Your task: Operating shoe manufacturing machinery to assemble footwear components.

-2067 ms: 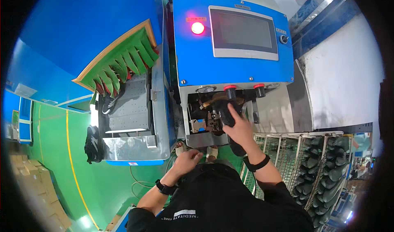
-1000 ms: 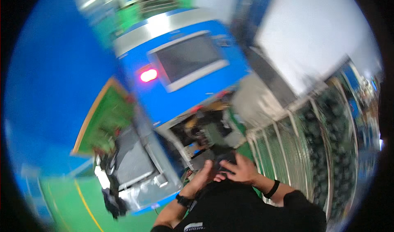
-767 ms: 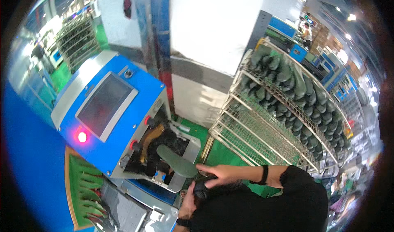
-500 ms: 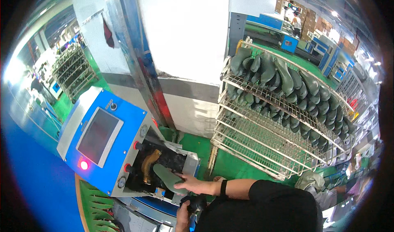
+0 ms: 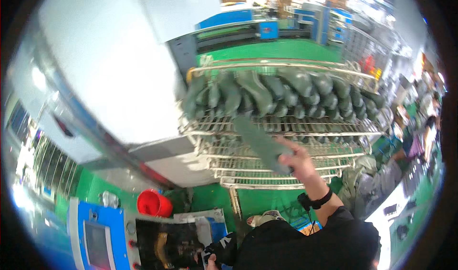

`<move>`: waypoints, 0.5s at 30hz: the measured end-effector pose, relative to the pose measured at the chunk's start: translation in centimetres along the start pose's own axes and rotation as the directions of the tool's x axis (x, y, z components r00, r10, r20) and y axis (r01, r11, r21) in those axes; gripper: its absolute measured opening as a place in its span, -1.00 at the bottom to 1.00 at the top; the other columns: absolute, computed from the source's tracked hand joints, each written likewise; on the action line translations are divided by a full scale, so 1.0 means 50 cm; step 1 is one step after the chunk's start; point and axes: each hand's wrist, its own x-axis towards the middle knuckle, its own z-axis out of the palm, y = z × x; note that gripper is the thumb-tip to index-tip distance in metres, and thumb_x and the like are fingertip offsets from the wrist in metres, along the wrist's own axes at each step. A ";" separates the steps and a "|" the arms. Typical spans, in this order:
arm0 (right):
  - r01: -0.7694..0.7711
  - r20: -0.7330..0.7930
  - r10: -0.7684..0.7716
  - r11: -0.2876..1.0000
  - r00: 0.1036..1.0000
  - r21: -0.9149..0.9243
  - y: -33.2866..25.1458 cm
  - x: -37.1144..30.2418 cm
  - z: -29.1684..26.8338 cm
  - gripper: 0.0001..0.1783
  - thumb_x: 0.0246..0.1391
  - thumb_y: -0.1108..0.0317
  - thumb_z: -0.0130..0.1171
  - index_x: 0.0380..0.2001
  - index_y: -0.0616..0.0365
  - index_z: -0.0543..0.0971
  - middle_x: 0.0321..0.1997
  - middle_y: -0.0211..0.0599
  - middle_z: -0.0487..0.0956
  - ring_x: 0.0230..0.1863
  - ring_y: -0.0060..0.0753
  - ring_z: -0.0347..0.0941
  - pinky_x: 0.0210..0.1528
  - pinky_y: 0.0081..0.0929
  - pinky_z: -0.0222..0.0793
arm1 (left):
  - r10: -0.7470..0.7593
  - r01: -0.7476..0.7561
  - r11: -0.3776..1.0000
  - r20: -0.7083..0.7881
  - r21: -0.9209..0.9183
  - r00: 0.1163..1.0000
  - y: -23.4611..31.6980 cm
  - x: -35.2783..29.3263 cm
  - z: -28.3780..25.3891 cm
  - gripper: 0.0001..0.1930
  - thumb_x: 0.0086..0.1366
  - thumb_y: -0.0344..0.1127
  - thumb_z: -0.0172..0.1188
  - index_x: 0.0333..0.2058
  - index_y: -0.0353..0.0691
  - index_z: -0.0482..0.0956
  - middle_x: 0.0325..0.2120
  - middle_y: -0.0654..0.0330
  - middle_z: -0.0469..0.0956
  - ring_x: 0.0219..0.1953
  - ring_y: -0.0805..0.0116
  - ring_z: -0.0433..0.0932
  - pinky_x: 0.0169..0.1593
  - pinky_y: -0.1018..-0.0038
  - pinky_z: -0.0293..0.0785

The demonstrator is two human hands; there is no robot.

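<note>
My right hand [image 5: 298,161] is closed around one end of a long, flat, dark green shoe sole [image 5: 260,143], holding it up slantwise in front of the wire rack. A black strap with a small dark device is round that wrist. Low in the picture, my left hand [image 5: 211,261] is partly cut off, its fingers curled against a black thing with white marks [image 5: 224,249] whose kind I cannot make out. Beside it is the machine's dark open bed [image 5: 183,241], with a curved brownish piece [image 5: 162,248] lying in it.
The rack [image 5: 286,156] carries many dark green curved soles [image 5: 253,91] on its upper shelves. A blue control panel [image 5: 98,236] stands lower left, near a red bucket [image 5: 153,203]. A white wall panel [image 5: 109,69] rises behind, and grey cloth [image 5: 365,179] hangs at the rack's right.
The view has swung right towards the rack. My right hand has lifted the green sole from over the machine bed to before the rack. My left hand stays low near the machine.
</note>
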 end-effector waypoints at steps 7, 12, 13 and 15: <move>0.535 -0.584 -0.417 0.844 0.696 0.035 -0.226 -0.165 -0.336 -0.49 0.20 0.10 0.22 0.04 0.27 0.50 -0.18 0.02 0.64 -0.41 -0.30 0.58 -0.54 -0.45 0.48 | 0.042 -0.179 0.861 0.285 0.476 0.958 0.159 0.046 0.226 -0.24 0.39 0.21 0.12 0.37 -0.22 0.33 0.40 0.04 0.25 0.43 0.03 0.18 0.41 0.13 0.13; 0.689 -0.687 -0.437 0.713 0.581 0.129 -0.314 -0.238 -0.481 -0.68 0.33 0.22 0.09 -0.02 0.22 0.52 -0.25 0.07 0.65 -0.54 -0.28 0.55 -0.53 -0.47 0.44 | -0.041 -0.169 0.797 0.331 0.580 0.943 0.192 0.092 0.321 -0.23 0.34 0.24 0.18 0.36 -0.12 0.35 0.42 0.05 0.21 0.43 0.00 0.17 0.40 0.10 0.13; 0.649 -0.713 -0.410 0.756 0.568 0.082 -0.329 -0.246 -0.515 -0.69 0.34 0.22 0.08 -0.01 0.21 0.52 -0.24 0.05 0.65 -0.47 -0.30 0.58 -0.54 -0.47 0.42 | -0.051 -0.164 0.776 0.320 0.609 0.946 0.196 0.103 0.332 -0.22 0.33 0.26 0.19 0.36 -0.10 0.36 0.43 0.05 0.19 0.43 0.00 0.17 0.40 0.08 0.14; 0.524 -0.755 -0.424 0.843 0.500 -0.127 -0.362 -0.238 -0.559 -0.58 0.28 0.25 0.18 0.09 0.29 0.53 -0.14 0.02 0.66 -0.29 -0.32 0.62 -0.43 -0.44 0.48 | -0.060 -0.165 0.752 0.315 0.638 0.947 0.199 0.122 0.352 -0.22 0.32 0.27 0.20 0.36 -0.07 0.37 0.44 0.06 0.18 0.43 0.00 0.17 0.39 0.07 0.14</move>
